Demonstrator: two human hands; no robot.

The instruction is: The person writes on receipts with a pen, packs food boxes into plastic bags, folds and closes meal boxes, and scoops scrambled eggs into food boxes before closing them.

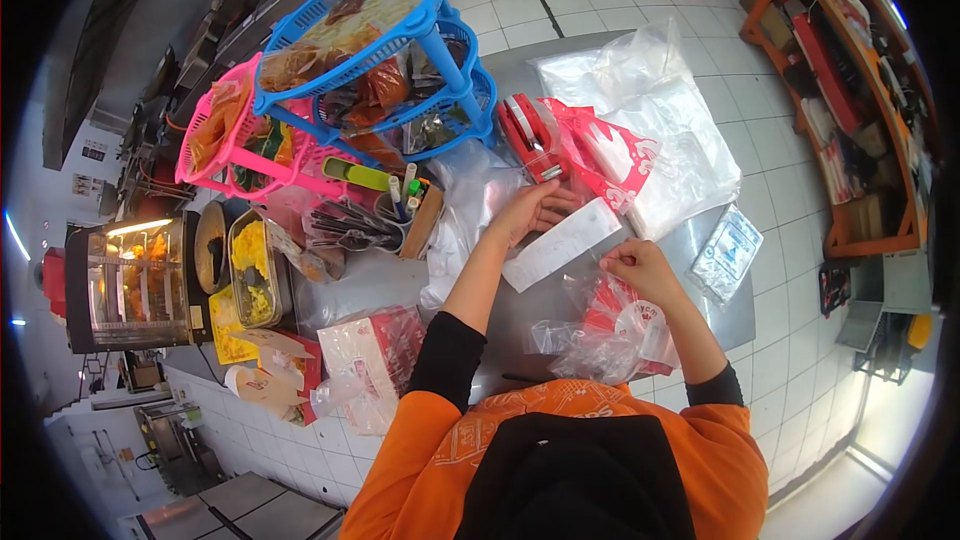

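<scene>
My left hand (537, 212) reaches over the metal table, fingers stretched out and apart. Its fingertips are by the front end of a red tape dispenser (530, 135), next to a white printed paper slip (563, 245). Closer to my body, my right hand (642, 268) has its fingers pinched together at the upper part of a clear plastic bag (575, 338). Something red and white with a round print (638, 320) shows through that bag. The exact grip point is partly hidden by my fingers.
Stacked clear plastic bags (670, 160) and a red-and-white bag (610, 155) lie at the back. Blue tiered baskets (440, 45) and a pink basket (225, 170) hold packets at the left. Nearby are a pen holder (390, 215), a wrapped paper pack (365, 365) and a yellow-food tray (278, 285).
</scene>
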